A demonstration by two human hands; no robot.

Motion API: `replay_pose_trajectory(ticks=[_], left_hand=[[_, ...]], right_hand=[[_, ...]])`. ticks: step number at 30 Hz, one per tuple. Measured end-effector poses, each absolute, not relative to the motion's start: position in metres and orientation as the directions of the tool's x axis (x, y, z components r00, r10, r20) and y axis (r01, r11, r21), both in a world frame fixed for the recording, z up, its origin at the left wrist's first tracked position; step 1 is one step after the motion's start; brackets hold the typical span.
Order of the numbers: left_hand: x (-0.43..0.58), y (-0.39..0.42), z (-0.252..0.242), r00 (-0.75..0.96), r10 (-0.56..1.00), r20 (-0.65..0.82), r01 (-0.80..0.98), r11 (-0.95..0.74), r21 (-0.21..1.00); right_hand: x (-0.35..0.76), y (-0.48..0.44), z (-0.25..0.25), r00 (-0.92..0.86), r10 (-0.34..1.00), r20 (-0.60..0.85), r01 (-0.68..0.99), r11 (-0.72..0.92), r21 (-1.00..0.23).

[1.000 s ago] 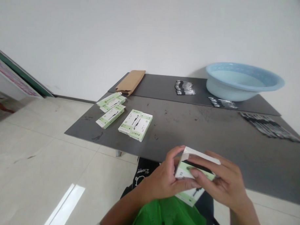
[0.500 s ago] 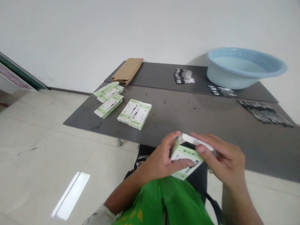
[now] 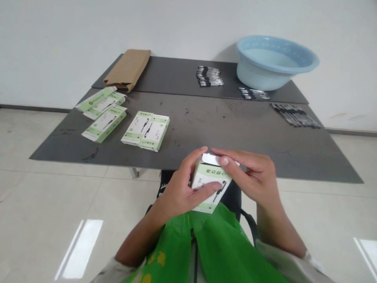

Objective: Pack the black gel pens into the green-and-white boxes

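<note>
A small white and green pen box [image 3: 208,181] stands upright between both hands, just off the near edge of the dark grey table [image 3: 238,131]. My left hand [image 3: 182,191] wraps round its left side, with the thumb across the printed front. My right hand [image 3: 252,176] holds the right side, and its fingers press on the white flap at the top end.
Several matching boxes [image 3: 145,130] lie flat on the table's left half, with a brown paper bag [image 3: 127,69] behind them. Rows of black pens [image 3: 209,76] and a light blue basin [image 3: 276,62] sit at the back right. A green bag [image 3: 209,253] lies in my lap.
The box has been turned upright in both hands, and its top flap now sits lower under my right fingers. The view has swung left, so the table appears more centred.
</note>
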State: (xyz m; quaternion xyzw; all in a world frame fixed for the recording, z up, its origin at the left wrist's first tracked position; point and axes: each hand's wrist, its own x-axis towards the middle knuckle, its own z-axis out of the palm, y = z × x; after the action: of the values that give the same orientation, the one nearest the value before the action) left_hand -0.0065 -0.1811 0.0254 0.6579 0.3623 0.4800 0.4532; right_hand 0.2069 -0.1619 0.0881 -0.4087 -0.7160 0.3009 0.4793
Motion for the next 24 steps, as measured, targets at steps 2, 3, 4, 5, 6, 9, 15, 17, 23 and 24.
replay_pose_trajectory(ticks=[2,3,4,5,6,9,15,17,23,24], left_hand=[[-0.008,-0.183,0.026,0.279,0.911,0.303,0.048,-0.328,0.943],[-0.009,-0.184,0.026,0.281,0.912,0.300,0.048,-0.325,0.944],[-0.009,-0.185,0.026,0.283,0.913,0.294,0.047,-0.320,0.946],[-0.010,-0.187,0.026,0.285,0.915,0.287,0.045,-0.311,0.949],[-0.011,-0.189,0.026,0.285,0.918,0.277,0.045,-0.302,0.952],[-0.013,-0.195,0.026,0.279,0.928,0.246,0.060,-0.273,0.960],[-0.014,-0.204,0.037,0.292,0.928,0.231,0.074,-0.263,0.962],[-0.013,-0.207,0.040,0.289,0.927,0.240,0.076,-0.273,0.959],[-0.011,-0.211,0.043,0.287,0.910,0.298,0.065,-0.329,0.942],[-0.011,-0.212,0.044,0.289,0.904,0.316,0.061,-0.347,0.936]], right_hand=[[0.206,-0.164,0.089,-0.198,0.885,0.422,0.285,0.464,-0.839],[0.206,-0.164,0.089,-0.201,0.884,0.422,0.273,0.464,-0.843],[0.206,-0.165,0.090,-0.211,0.879,0.428,0.260,0.473,-0.842],[0.206,-0.165,0.091,-0.226,0.870,0.439,0.253,0.487,-0.836],[0.206,-0.166,0.093,-0.246,0.858,0.450,0.254,0.505,-0.825],[0.209,-0.168,0.097,-0.319,0.813,0.487,0.294,0.573,-0.765],[0.214,-0.171,0.101,-0.419,0.695,0.585,0.315,0.715,-0.624],[0.217,-0.173,0.100,-0.442,0.665,0.603,0.335,0.745,-0.576],[0.224,-0.181,0.102,-0.501,0.612,0.612,0.402,0.791,-0.461],[0.224,-0.183,0.102,-0.505,0.611,0.609,0.414,0.791,-0.451]])
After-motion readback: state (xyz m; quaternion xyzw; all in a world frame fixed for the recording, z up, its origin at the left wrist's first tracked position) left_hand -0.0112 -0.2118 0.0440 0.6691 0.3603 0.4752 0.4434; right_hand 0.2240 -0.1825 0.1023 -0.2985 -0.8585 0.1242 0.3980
